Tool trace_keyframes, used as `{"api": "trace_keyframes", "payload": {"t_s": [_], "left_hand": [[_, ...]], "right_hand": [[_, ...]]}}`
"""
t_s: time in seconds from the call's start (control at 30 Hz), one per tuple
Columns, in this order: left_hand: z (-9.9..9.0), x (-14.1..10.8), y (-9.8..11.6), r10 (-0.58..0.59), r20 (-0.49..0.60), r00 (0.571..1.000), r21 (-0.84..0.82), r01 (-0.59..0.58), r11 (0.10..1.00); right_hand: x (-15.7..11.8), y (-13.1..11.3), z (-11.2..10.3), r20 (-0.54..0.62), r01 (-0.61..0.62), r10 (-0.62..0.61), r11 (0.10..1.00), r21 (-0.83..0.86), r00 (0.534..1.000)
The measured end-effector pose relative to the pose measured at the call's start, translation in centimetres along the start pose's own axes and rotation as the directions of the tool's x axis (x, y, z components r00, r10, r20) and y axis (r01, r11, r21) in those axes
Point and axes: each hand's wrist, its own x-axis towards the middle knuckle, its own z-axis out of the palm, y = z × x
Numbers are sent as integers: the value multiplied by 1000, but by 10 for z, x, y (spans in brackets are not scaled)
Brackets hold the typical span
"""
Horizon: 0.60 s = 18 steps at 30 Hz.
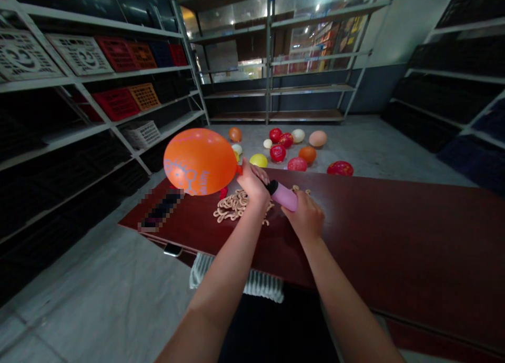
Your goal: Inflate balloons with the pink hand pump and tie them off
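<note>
A large inflated orange balloon [201, 162] with blue print points left, its neck pinched in my left hand [253, 181]. My right hand [306, 214] is wrapped round a pink cylinder [285, 197] with a black end, which reaches up to my left hand. Whether the black end touches the balloon's neck is hidden by my left hand. Beneath my hands, a pile of beige curled pieces [232, 205] lies on the dark red table [379, 231]. A small red item [223, 192] lies beside the pile, under the balloon.
A blurred dark object [162, 209] lies at the table's left end. Several balloons, among them a red one [278, 153] and a yellow one [258, 160], are on the floor beyond. Shelves with crates [118, 104] stand left; a metal rack [269, 92] stands behind.
</note>
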Motion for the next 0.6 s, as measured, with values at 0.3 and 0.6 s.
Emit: {"api": "trace_keyframes", "payload": {"t_s": [0.3,0.6], "left_hand": [[-47,25,30,-107,-124,986,-54,101,993],[-74,45,83,-64,-138,988,-67,55,996]], "right_hand": [[-2,-19,-4,113,221,-206,964,-148,972],[-7,-20,-9,140,320,-299,932,-168,944]]}}
